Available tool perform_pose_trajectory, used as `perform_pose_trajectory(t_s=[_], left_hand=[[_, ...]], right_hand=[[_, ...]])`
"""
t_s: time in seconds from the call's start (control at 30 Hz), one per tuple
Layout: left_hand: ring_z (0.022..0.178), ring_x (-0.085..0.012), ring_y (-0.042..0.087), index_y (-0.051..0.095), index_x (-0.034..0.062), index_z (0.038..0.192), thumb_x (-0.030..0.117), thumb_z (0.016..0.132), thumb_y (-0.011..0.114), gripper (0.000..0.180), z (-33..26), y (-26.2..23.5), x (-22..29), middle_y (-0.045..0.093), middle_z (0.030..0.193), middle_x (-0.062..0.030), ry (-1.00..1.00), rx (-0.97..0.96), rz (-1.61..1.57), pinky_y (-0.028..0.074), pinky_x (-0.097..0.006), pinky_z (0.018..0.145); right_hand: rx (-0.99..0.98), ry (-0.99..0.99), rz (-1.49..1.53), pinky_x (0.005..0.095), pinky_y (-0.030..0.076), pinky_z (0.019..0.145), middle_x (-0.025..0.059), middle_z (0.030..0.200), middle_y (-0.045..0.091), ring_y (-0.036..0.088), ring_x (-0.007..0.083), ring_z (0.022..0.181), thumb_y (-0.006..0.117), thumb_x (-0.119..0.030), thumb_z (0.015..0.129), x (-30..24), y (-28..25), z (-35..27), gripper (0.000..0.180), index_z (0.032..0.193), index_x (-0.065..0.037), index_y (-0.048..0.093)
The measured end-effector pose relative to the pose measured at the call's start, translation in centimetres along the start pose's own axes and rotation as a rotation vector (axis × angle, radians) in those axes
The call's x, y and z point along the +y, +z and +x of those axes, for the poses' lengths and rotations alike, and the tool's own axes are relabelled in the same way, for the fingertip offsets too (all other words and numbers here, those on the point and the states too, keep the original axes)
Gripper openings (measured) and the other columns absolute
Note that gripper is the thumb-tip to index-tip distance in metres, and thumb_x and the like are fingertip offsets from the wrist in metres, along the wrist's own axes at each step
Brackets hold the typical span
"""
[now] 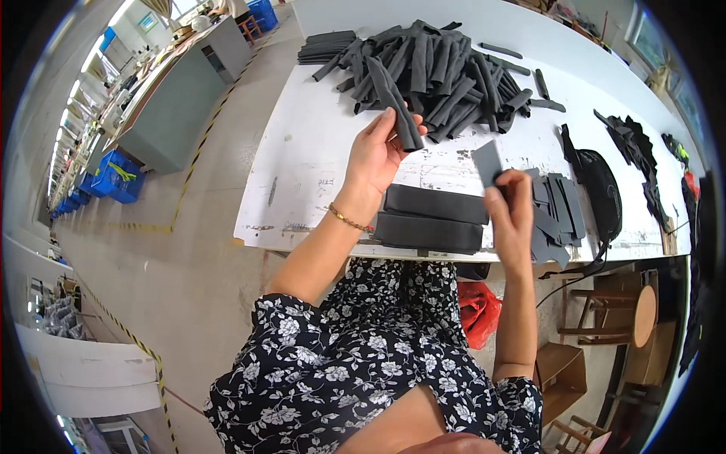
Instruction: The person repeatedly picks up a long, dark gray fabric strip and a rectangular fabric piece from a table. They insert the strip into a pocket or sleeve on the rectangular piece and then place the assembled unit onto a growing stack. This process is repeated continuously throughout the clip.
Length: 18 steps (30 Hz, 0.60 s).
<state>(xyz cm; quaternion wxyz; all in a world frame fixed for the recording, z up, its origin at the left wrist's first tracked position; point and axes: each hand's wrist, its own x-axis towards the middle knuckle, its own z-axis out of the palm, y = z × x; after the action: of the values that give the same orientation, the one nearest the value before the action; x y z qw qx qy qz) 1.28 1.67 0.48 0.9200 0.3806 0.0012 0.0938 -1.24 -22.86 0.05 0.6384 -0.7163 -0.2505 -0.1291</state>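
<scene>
My left hand point(376, 151) is closed around a dark grey fabric tube point(395, 106), which slants up and away over the table. In my right hand point(512, 208), a thin flat grey piece point(488, 162) is pinched between thumb and fingers. The tube and the flat piece are apart. Beyond my left hand lies a big heap of similar dark fabric tubes point(435, 64). Two stacks of flat dark fabric strips point(431, 233) lie side by side at the table's near edge, between my forearms. More flat grey pieces point(557, 208) are spread to the right of my right hand.
The white table point(291, 178) carries a neat stack of dark strips point(325, 47) at its far left. On the right lie a black padded item with a strap point(601, 189) and black fabric scraps point(637, 151). Below stand a wooden stool point(643, 316) and a red plastic bag point(478, 312).
</scene>
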Motion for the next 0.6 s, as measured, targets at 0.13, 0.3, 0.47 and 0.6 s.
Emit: perform_pose_trajectory(t_s=[0.13, 0.3, 0.47, 0.6], left_hand=[[0.092, -0.0264, 0.069, 0.061, -0.0039, 0.111, 0.02, 0.098, 0.058, 0.027, -1.0, 0.3, 0.5, 0.069, 0.103, -0.0172, 0.056, 0.012, 0.076, 0.058, -0.035, 0.083], [0.091, -0.0267, 0.07, 0.061, -0.0062, 0.107, 0.016, 0.097, 0.059, 0.024, -1.4, 0.1, 0.8, 0.068, 0.103, -0.0187, 0.045, 0.008, 0.07, 0.059, -0.035, 0.081], [0.09, -0.0259, 0.07, 0.06, -0.0059, 0.107, 0.012, 0.096, 0.06, 0.021, -1.1, -0.2, 0.2, 0.068, 0.103, -0.0192, 0.043, 0.07, 0.046, 0.06, -0.034, 0.079], [0.089, -0.0248, 0.07, 0.059, -0.0049, 0.107, 0.011, 0.095, 0.061, 0.019, -1.1, 0.6, -0.4, 0.068, 0.104, -0.0189, 0.016, 0.068, 0.054, 0.06, -0.034, 0.08]], right_hand=[[-0.101, -0.213, -0.399, 0.038, 0.044, 0.073, 0.013, 0.089, 0.052, 0.051, 0.0279, 0.078, 0.072, -0.01, 0.085, -1.2, 2.5, 0.0, 0.03, 0.1, -0.003, 0.047], [-0.153, -0.454, -0.637, 0.0424, 0.046, 0.077, 0.0141, 0.099, 0.059, 0.056, 0.0322, 0.085, 0.067, -0.005, 0.086, -0.7, 2.5, 0.8, 0.027, 0.105, -0.002, 0.048], [-0.149, -0.19, -0.363, 0.0429, 0.046, 0.083, 0.0112, 0.099, 0.064, 0.058, 0.0307, 0.09, 0.068, -0.005, 0.085, -2.3, 3.1, 0.6, 0.035, 0.119, -0.002, 0.059], [-0.149, -0.29, -0.468, 0.0419, 0.046, 0.084, 0.0095, 0.096, 0.066, 0.058, 0.029, 0.088, 0.069, -0.006, 0.084, -2.0, 2.7, 1.1, 0.034, 0.117, -0.006, 0.067]])
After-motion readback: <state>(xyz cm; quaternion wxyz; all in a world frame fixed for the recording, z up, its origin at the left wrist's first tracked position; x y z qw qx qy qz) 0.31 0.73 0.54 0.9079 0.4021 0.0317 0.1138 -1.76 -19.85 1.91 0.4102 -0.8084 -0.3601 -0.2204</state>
